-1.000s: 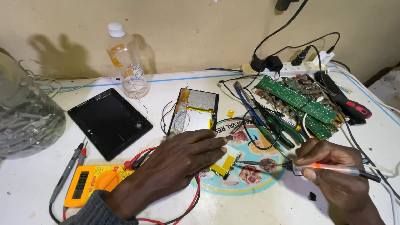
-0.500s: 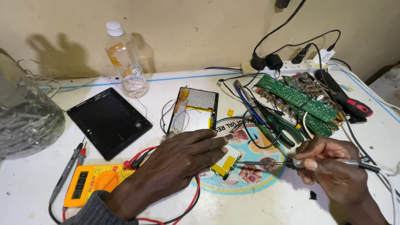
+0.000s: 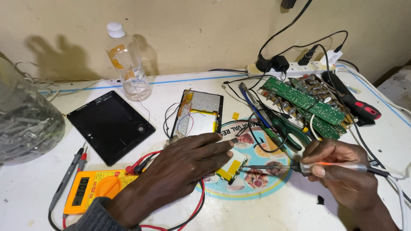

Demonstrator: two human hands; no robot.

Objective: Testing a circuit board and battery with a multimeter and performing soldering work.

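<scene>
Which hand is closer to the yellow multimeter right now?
Left. The left hand lies just right of the yellow multimeter, its wrist almost over the meter's edge. The right hand is far off to the right, holding a soldering iron.

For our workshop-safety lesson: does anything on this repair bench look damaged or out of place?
The grey tablet with its back cover off lies open, thin wires trailing loose. Bare green circuit boards sit piled over the green-handled pliers, beside the white power strip.

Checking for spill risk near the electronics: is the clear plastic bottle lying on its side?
No, the clear plastic bottle stands upright by the wall, its white cap on.
</scene>
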